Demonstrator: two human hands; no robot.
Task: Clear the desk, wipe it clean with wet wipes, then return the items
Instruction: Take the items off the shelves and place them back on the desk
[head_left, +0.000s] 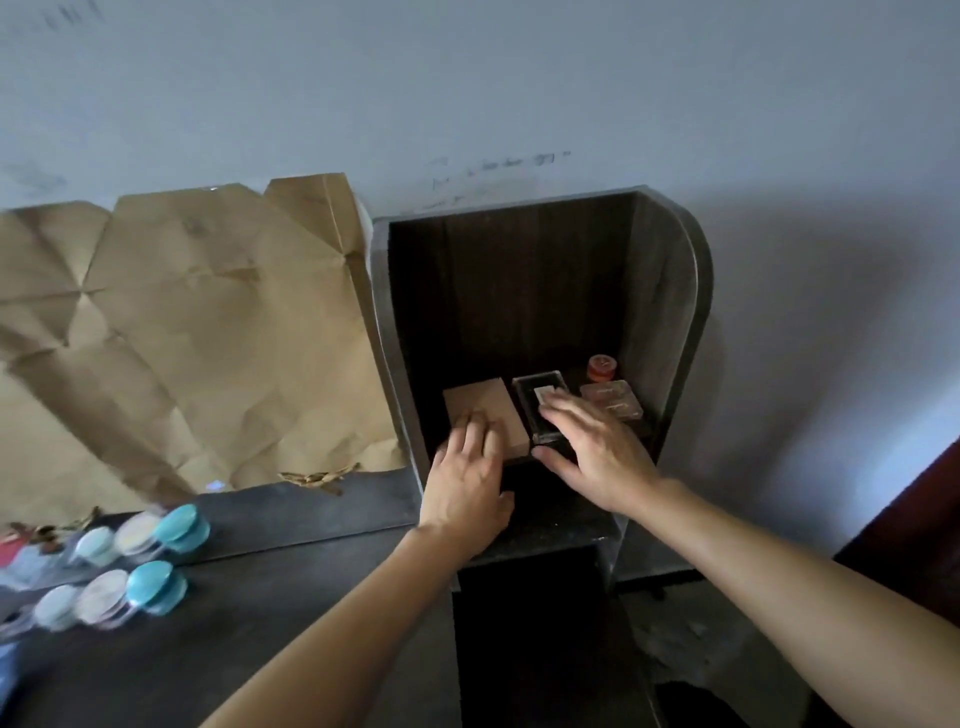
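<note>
Grip, left hand: your fingers lie spread and flat on the near end of the tan box, thumb below its near edge; nothing is closed around it, so this reads as a press or steadying touch.
Grip, right hand: your fingers rest open across the clear-lidded black case, thumb hooked at its near corner; a loose contact, not yet a lift.
Shelf cubby: dark wooden side unit at the desk's right end; box and case sit side by side, touching, on its floor.
Far right of cubby: a clear flat case with a small red jar just beyond it, both untouched.
Desk: dark top to the left, bare in its middle, likely so it can be wiped or because wiping is done.
Jars: blue-lidded and pale-lidded pots clustered at the far left, mirrored in the glass behind.
Brown paper: creased sheet covering the mirror.
Step, judged: items being either squared up or drawn out; which cannot be told.
</note>
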